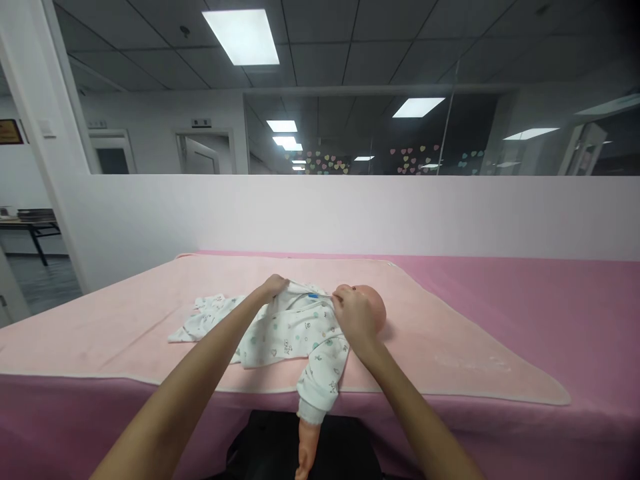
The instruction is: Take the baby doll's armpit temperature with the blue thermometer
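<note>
A baby doll [376,307] lies on its back, its head to the right, dressed in a white top [285,333] with small green and grey prints. My left hand [275,287] is closed on the edge of the top's front and lifts the cloth. Beside the doll's chin, my right hand [353,317] pinches a thin pale stick with a blue end [313,295], which points left over the doll's chest. My right hand hides much of the doll's face. One doll arm [308,443] hangs past the table's near edge.
A peach blanket [450,333] with pale edging lies under the doll. The pink tablecloth [575,313] extends to the right and over the front. Behind the table stands a white half wall [350,213] with glass above. A dark-legged table [35,230] is beyond the left opening.
</note>
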Available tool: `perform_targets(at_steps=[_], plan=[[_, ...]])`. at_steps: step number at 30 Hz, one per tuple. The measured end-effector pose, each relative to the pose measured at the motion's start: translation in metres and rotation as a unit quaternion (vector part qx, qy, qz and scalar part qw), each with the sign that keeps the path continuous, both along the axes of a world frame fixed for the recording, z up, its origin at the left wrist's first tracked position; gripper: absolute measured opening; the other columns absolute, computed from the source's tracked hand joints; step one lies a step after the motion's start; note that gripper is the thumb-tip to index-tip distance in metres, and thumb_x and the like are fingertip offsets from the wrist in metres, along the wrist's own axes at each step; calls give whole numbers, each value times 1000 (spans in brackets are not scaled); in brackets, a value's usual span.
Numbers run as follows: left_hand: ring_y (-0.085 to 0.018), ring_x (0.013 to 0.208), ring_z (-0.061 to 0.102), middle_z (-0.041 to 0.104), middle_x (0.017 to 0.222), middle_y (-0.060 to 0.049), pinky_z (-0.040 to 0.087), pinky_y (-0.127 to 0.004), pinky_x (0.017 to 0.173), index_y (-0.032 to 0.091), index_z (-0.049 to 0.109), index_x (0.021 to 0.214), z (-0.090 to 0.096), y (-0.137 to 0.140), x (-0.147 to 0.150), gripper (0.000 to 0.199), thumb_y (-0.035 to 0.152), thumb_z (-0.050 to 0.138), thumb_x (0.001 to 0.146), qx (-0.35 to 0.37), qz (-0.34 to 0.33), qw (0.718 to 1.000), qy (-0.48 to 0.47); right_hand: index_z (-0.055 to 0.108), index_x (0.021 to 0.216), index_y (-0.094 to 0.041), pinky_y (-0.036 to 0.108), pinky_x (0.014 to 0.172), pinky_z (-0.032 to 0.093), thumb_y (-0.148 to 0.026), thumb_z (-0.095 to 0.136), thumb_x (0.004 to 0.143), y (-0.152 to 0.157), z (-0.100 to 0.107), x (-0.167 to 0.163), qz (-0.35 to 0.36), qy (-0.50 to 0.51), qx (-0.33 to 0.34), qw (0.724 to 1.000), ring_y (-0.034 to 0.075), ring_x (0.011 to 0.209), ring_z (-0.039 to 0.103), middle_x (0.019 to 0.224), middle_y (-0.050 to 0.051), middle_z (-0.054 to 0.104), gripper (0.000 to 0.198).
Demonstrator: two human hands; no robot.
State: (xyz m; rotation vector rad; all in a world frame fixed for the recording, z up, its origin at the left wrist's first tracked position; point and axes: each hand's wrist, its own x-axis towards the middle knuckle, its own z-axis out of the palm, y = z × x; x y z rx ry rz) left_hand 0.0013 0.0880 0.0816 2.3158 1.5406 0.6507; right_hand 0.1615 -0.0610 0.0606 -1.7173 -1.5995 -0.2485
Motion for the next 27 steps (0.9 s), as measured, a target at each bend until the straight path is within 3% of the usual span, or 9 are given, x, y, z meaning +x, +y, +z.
perform_targets(at_steps=[5,7,11,17,21,27], plan=[[-26,90,56,62,91,-14,40,-37,76,14,56,90,20,-16,20,27,33,38,84,128,-3,989,78,51,99,-12,24,60,37,-8,42,82,58,10,-24,-29,-43,-93,994,19,80,61,87,11,65,21],[-26,89,57,63,90,-13,40,-36,76,15,55,92,23,-28,27,27,35,38,85,176,-34,975,128,46,104,-12,24,59,37,-5,40,81,76,9,-29,-42,-25,-118,992,20,82,61,91,12,64,24],[-21,73,61,63,81,-10,41,-29,62,14,55,85,21,-43,24,32,32,28,89,290,-88,917,260,44,103,-13,25,59,39,-7,36,84,99,3,-35,-37,-3,-135,990,20,85,61,93,13,62,21],[-17,64,60,63,80,-7,39,-25,54,17,54,86,13,-47,7,34,37,26,91,318,-112,894,296,49,99,-13,24,59,39,-12,46,80,96,11,-27,-26,-27,-145,989,21,86,60,95,14,61,19],[-17,63,60,62,79,-7,39,-25,54,17,54,89,15,-46,4,30,35,30,90,338,-101,884,306,53,92,-16,24,59,39,-8,45,78,87,22,-21,-29,-63,-115,991,21,85,60,93,11,61,18],[-15,62,59,61,79,-6,37,-24,52,16,54,86,20,-40,10,20,23,35,88,362,-137,869,307,51,99,-17,24,59,39,-7,37,83,92,10,-29,-16,-75,-139,987,19,82,61,90,9,62,23]])
